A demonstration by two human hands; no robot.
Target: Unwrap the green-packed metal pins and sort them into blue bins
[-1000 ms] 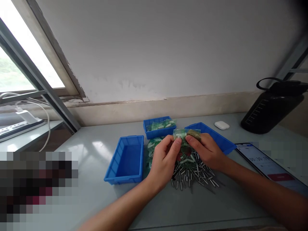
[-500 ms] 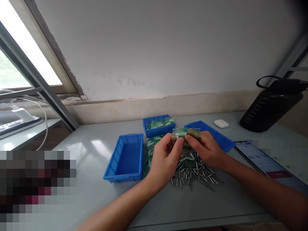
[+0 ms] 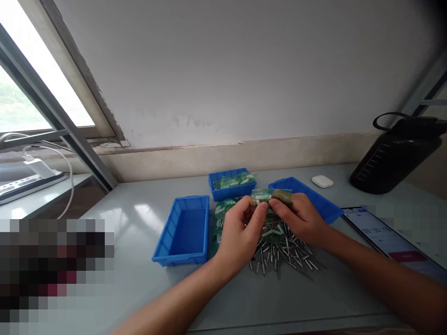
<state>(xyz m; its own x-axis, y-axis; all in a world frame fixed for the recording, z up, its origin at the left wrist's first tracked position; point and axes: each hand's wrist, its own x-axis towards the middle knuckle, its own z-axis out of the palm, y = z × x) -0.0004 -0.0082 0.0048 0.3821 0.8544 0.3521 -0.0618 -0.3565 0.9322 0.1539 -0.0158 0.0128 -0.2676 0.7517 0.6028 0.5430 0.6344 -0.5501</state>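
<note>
Both hands pinch a small clear plastic bag with green print (image 3: pixel 264 192), held above a pile. My left hand (image 3: pixel 242 231) grips its left side, thumb on the front. My right hand (image 3: pixel 303 217) has hold of the right side, its thumb close to the other thumb. Beneath and in front of them lies a heap of loose metal rivets (image 3: pixel 279 253). More green-printed bags (image 3: pixel 225 208) lie left of the heap, partly hidden by my left hand. What the held bag contains is hard to make out.
An empty blue bin (image 3: pixel 188 232) stands left, a blue bin with green bags (image 3: pixel 232 190) behind, another blue bin (image 3: pixel 323 207) right. Farther right are a phone (image 3: pixel 380 232), a white case (image 3: pixel 321 181) and a black bottle (image 3: pixel 394 156). A power strip (image 3: pixel 31 184) sits far left.
The whole view has shifted slightly. Both hands keep the same hold on the bag.
</note>
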